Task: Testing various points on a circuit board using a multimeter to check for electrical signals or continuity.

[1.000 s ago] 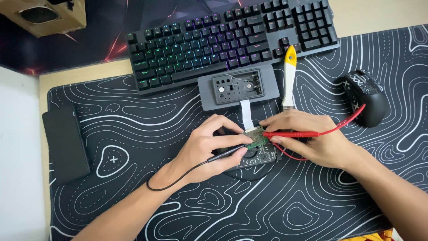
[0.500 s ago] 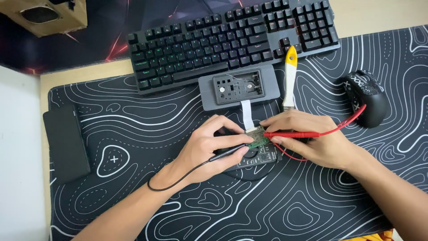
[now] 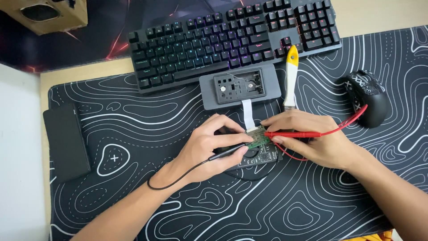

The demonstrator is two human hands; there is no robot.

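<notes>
left hand (image 3: pixel 209 145) pinching, right hand (image 3: pixel 312 140) pinching

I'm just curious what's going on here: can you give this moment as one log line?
left hand: holds black probe | right hand: holds red probe | both tips: on green circuit board

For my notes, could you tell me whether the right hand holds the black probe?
No, the right hand holds the red probe.

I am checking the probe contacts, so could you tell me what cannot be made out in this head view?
- Green circuit board: parts too small; both hands hide its edges.
- Black probe tip: behind the left hand thumb.
- Red probe tip: contact spot too small, under the right hand.
</notes>
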